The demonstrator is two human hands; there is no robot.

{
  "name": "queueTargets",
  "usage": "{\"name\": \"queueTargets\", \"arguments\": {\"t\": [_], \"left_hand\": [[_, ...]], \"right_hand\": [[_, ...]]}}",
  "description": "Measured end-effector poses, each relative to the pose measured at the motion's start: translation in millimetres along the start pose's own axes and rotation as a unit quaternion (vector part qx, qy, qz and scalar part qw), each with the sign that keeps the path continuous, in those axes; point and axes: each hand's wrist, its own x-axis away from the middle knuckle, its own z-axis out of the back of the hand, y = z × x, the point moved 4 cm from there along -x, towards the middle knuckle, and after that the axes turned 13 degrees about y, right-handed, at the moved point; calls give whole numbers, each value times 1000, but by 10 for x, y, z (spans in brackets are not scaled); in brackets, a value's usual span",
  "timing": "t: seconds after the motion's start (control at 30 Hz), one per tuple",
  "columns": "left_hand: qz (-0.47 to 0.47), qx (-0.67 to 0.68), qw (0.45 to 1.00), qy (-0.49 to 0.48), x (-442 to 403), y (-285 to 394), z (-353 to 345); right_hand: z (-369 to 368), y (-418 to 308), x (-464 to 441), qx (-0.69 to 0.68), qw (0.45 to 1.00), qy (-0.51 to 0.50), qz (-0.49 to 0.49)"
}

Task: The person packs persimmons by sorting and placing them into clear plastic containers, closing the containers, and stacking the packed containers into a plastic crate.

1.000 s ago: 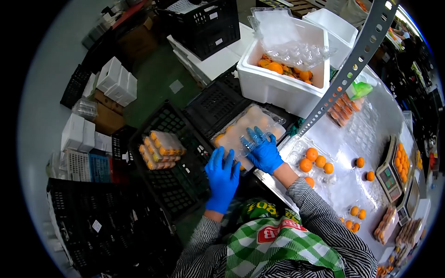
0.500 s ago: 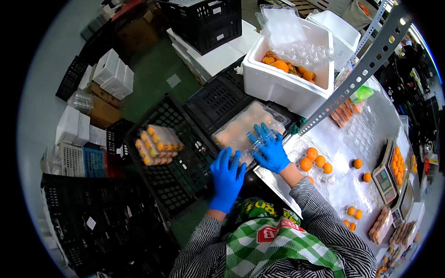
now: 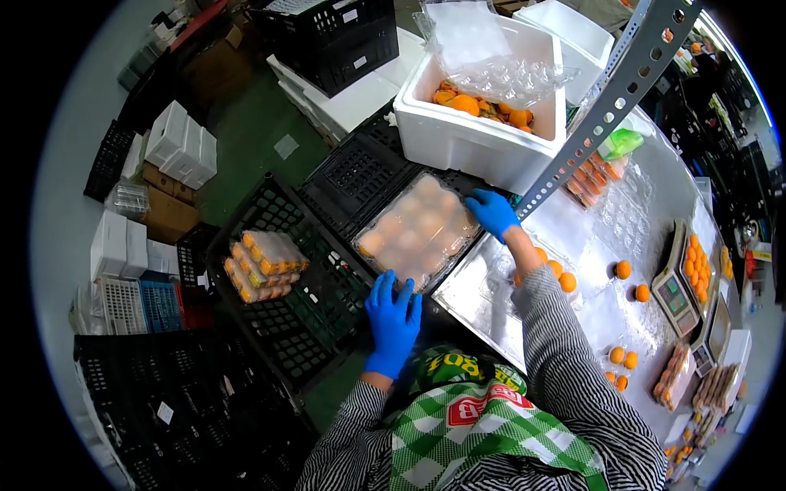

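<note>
A clear plastic fruit pack (image 3: 422, 221) with several round orange fruits under a cloudy lid lies on a black crate surface in front of me. My left hand (image 3: 393, 319), in a blue glove, is at its near edge, with fingers stretched out and apart and fingertips by the rim. At the pack's right edge is my right hand (image 3: 493, 214), also blue-gloved, fingers extended toward the corner; whether they press on it I cannot tell. Neither hand holds anything. To the left, a black crate (image 3: 315, 348) contains stacked packs of orange fruit (image 3: 266, 263).
A white foam box (image 3: 483, 151) of oranges and plastic trays stands behind the pack. A perforated metal post (image 3: 602, 119) slants up on the right. Loose oranges (image 3: 624, 270), scales (image 3: 678, 301) and filled packs (image 3: 675, 376) lie on the metal table (image 3: 589, 307).
My right hand has moved from the top of the pack to its right edge, uncovering the lid. My left hand stays by the near edge. The whole view has shifted slightly.
</note>
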Motion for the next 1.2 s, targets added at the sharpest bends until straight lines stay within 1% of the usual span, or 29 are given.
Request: {"name": "queueTargets", "arguments": {"t": [0.07, 0.17, 0.2, 0.27, 0.33, 0.4, 0.43, 0.47, 0.53, 0.57, 0.63, 0.67, 0.7, 0.8, 0.83, 0.93, 1.07, 1.1, 1.2], "left_hand": [[22, 18, 1000, 9, 14, -52, -15], [63, 51, 997, 18, 9, -95, -30], [81, 62, 995, 19, 19, -109, -33], [109, 77, 990, 41, 35, -133, -17], [127, 85, 985, 81, 44, -151, 9], [197, 142, 964, 107, 54, -231, 12], [230, 171, 951, 117, 41, -259, 22], [319, 217, 919, 85, 59, -294, 12], [410, 263, 871, 64, 84, -473, -85], [430, 274, 859, 52, 79, -533, -102], [425, 248, 870, 4, 3, -615, -119], [422, 234, 876, -21, -18, -652, -133], [385, 178, 906, -7, 3, -743, -199], [418, 192, 887, -48, 32, -939, -314], [451, 248, 855, -63, 22, -956, -332], [545, 304, 761, -176, -128, -959, -275], [552, 298, 759, -175, -187, -961, -313], [562, 317, 753, -132, -210, -891, -299], [537, 280, 787, -119, -187, -956, -367]], "right_hand": [[-214, 110, -177, -42, 984, -124, -123], [-230, 82, -284, -36, 966, -186, -174], [-289, 173, -331, -24, 978, -183, -94], [-101, 12, -205, -123, 951, -207, -192], [-118, 95, -218, -122, 953, -205, -184], [-29, 131, -131, -109, 956, -187, -199], [-12, 135, -75, -135, 941, -191, -245], [15, 132, -39, -144, 935, -192, -259], [72, 157, 33, -163, 924, -193, -289], [84, 186, 75, -187, 918, -189, -295], [97, 204, 131, -236, 905, -181, -303], [110, 216, 164, -237, 900, -187, -315], [155, 165, 200, -237, 894, -193, -328], [225, 123, 295, -222, 883, -218, -352], [244, 120, 336, -214, 880, -227, -359], [322, 58, 433, -220, 871, -226, -376], [245, 168, 451, -220, 875, -244, -356], [205, 202, 455, -224, 875, -241, -356], [108, 293, 463, -210, 891, -219, -337]]}}
